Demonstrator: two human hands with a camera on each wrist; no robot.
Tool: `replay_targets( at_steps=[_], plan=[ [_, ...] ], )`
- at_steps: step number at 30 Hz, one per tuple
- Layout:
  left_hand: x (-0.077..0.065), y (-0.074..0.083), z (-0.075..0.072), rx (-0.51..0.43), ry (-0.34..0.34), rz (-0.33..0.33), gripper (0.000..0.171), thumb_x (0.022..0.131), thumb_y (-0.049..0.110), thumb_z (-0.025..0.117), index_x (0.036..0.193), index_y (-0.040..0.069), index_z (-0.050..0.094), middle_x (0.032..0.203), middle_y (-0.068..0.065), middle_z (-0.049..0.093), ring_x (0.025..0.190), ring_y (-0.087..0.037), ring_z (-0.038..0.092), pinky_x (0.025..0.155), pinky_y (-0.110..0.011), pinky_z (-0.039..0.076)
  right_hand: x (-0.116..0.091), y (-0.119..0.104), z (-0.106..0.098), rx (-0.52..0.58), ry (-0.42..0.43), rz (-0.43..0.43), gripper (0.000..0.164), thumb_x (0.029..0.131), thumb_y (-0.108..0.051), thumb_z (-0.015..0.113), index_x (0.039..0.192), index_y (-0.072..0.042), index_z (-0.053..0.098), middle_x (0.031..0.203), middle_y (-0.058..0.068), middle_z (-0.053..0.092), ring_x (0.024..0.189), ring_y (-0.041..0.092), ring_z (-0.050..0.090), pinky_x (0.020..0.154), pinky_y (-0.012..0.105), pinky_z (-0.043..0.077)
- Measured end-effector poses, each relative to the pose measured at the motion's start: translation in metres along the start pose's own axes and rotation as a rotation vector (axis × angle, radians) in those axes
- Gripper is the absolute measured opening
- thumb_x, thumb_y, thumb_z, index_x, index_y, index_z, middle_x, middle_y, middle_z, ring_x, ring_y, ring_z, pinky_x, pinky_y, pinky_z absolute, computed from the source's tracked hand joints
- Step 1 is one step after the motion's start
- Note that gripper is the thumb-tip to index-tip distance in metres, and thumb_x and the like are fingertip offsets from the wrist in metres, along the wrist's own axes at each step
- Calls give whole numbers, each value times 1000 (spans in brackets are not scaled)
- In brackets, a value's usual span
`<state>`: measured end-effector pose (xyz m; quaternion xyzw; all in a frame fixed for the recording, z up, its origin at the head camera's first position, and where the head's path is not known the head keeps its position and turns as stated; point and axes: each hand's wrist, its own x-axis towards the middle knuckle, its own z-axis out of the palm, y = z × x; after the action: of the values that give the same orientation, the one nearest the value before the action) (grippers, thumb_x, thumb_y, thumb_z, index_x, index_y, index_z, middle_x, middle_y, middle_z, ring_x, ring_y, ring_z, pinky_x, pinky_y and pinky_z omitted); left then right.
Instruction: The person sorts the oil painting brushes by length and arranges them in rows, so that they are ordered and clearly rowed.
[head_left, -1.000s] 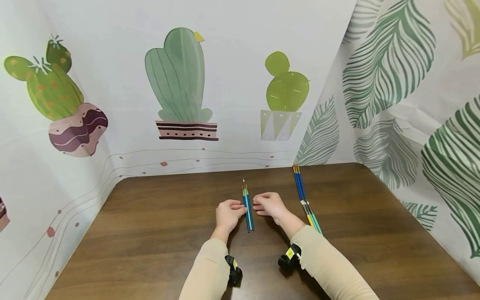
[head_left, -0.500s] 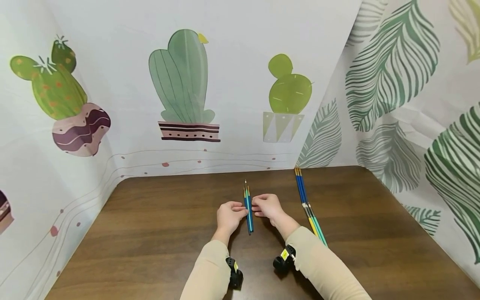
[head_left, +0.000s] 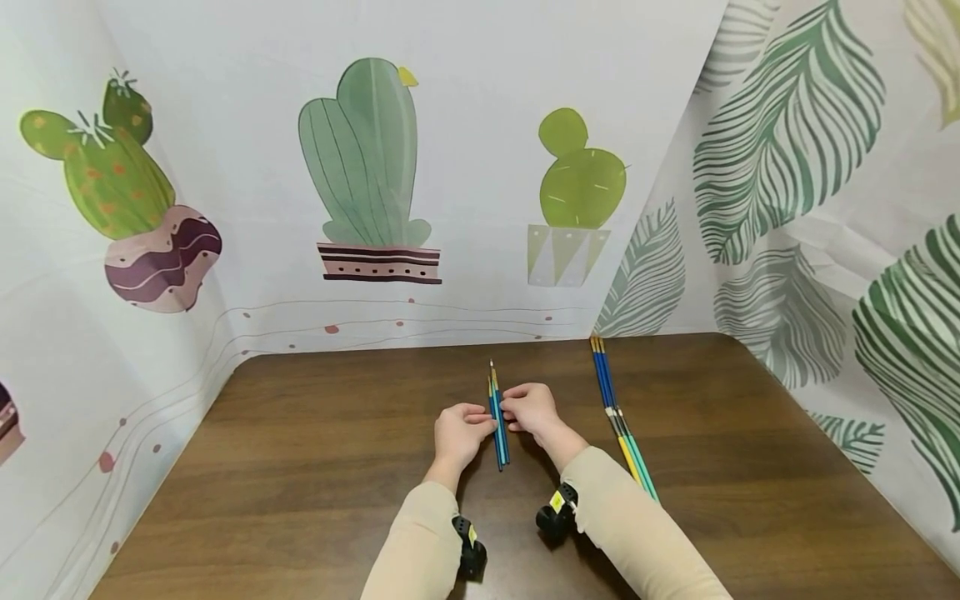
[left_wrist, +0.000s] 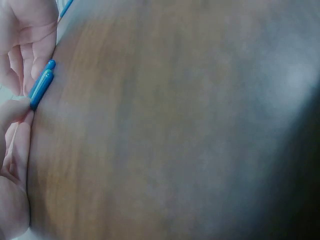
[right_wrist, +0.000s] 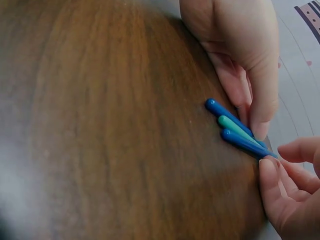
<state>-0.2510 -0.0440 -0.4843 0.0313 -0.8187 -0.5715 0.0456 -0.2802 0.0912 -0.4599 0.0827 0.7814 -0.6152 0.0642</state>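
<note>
Three thin paintbrushes (head_left: 502, 450) lie side by side near the middle of the wooden table (head_left: 337, 483), tips towards the wall. My left hand (head_left: 456, 435) holds them from the left, its thumb against the bundle. From the right my right hand (head_left: 532, 410) reaches the same bundle, thumb and forefinger around the nearest blue handle (right_wrist: 240, 141). Between the two blue ones shows a teal handle (right_wrist: 234, 128) in the right wrist view. Rounded blue handle ends (left_wrist: 42, 89) stick out by the left thumb in the left wrist view.
More paintbrushes lie lengthwise on the right: blue brushes (head_left: 602, 371) at the back edge, then a yellow brush (head_left: 630, 461) and green brushes (head_left: 640, 463) partly behind the right sleeve (head_left: 637, 529). A patterned wall cloth (head_left: 480, 208) stands behind the table.
My right hand has moved left, from beside the brushes to touching them, and the brushes now lie closer together. My left hand has stayed nearly still.
</note>
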Motion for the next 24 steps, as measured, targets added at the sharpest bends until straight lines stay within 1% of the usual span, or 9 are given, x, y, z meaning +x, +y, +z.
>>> replay_targets(
  at_steps=[6, 10, 14, 19, 24],
  plan=[
    [1, 0, 0, 6, -3, 6, 28, 77, 12, 76, 101, -2, 68, 88, -12, 74, 84, -20, 72, 77, -35, 56, 1, -5, 4, -126, 27, -47, 20, 80, -3, 69, 99, 4, 68, 67, 9, 64, 52, 11, 56, 47, 24, 52],
    [-1, 0, 0, 14, 0, 8, 28, 77, 12, 76, 100, -1, 69, 87, -12, 74, 84, -20, 72, 79, -35, 56, -1, -7, 6, -231, 47, -84, 19, 77, -4, 72, 95, 3, 70, 69, 10, 65, 53, 13, 58, 46, 24, 52],
    [-2, 1, 0, 22, 8, 23, 28, 77, 11, 76, 100, -2, 69, 86, -12, 74, 83, -20, 72, 79, -35, 55, -2, -7, 7, -293, 67, -97, 17, 76, -5, 72, 92, 1, 71, 73, 10, 66, 53, 13, 59, 46, 23, 52],
    [0, -1, 1, 12, 9, 16, 27, 77, 11, 76, 100, -2, 69, 86, -12, 74, 83, -21, 72, 79, -35, 56, -2, -6, 7, -283, 75, -99, 16, 78, -6, 70, 92, 1, 72, 75, 11, 67, 54, 11, 58, 47, 24, 52],
    [1, -4, 2, 10, 5, 18, 28, 76, 10, 76, 100, -2, 69, 87, -12, 74, 83, -20, 72, 78, -34, 56, -1, -4, 3, -210, 68, -76, 17, 79, -5, 66, 93, 2, 71, 73, 9, 64, 54, 12, 57, 47, 24, 53]
  ],
)
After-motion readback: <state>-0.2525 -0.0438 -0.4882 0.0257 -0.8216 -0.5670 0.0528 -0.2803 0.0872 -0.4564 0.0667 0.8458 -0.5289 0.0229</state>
